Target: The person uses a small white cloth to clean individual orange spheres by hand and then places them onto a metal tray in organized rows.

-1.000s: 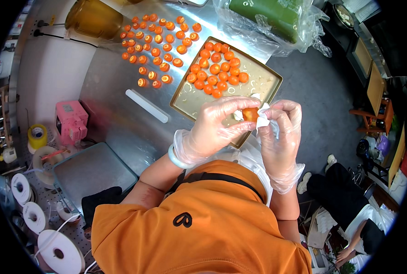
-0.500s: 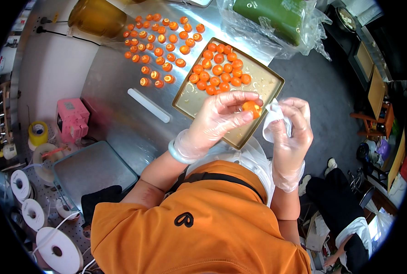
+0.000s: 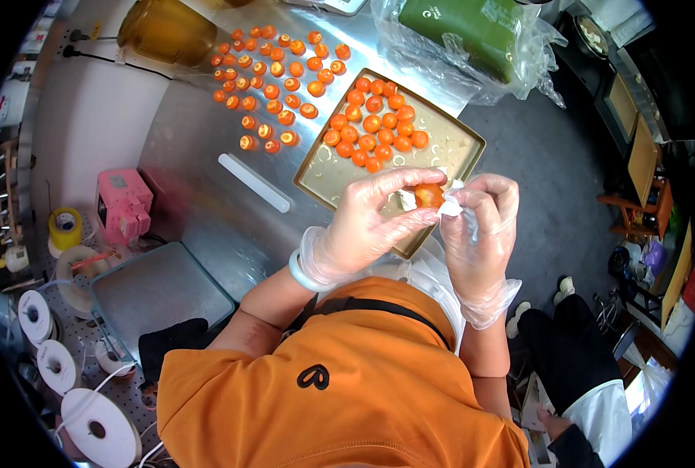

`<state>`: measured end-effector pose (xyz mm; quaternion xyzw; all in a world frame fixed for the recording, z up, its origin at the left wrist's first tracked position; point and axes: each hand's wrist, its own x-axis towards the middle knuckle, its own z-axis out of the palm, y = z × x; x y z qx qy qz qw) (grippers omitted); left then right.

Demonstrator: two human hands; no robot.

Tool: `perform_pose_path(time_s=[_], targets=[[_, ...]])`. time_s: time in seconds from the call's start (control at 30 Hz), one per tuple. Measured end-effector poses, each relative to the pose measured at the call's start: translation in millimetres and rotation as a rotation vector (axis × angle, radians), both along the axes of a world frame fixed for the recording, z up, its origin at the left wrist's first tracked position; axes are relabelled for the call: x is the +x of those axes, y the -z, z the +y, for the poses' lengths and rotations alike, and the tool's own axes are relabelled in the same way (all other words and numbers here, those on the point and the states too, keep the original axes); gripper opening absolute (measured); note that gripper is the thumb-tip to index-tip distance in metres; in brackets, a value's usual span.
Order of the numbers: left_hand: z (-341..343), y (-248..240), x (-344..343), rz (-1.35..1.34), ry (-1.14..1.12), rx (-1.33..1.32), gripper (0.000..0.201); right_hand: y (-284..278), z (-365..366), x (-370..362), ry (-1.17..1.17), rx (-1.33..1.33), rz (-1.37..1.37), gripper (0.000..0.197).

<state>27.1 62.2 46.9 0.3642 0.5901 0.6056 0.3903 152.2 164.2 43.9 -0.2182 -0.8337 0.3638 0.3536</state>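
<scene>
Both my hands wear clear plastic gloves and meet over the near corner of a gold metal tray (image 3: 456,144). My left hand (image 3: 371,214) pinches a small orange ball (image 3: 429,193) between thumb and fingers. My right hand (image 3: 480,222) grips a scrap of white wrapper (image 3: 447,204) that touches the ball's right side. Several more orange balls (image 3: 375,125) lie grouped in the tray's far corner. Many orange pieces in small cups (image 3: 273,78) are spread on the steel table beyond the tray.
A white plastic bar (image 3: 254,182) lies on the steel table (image 3: 183,132) left of the tray. A pink device (image 3: 122,203), a grey scale (image 3: 156,292), tape rolls (image 3: 47,363), an amber jar (image 3: 168,30) and a bagged green block (image 3: 464,31) surround it. Another person's legs (image 3: 574,359) are at right.
My left hand carried the orange ball slightly away, then brought it back against the white wrapper in my right hand. Both hands now sit close together again.
</scene>
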Motion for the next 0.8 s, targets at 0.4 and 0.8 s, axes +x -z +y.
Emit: perform_pose_path(time_s=[0.4,0.8], targets=[[1,14,-4,-0.771,-0.040,0.078,0.037,5,3,5,0.057,-0.201,0.060,0.020],[-2,2,-1,0.252,-0.032,0.067,0.034,-6,1,-1,-0.031,-0.141,-0.006,0.023]])
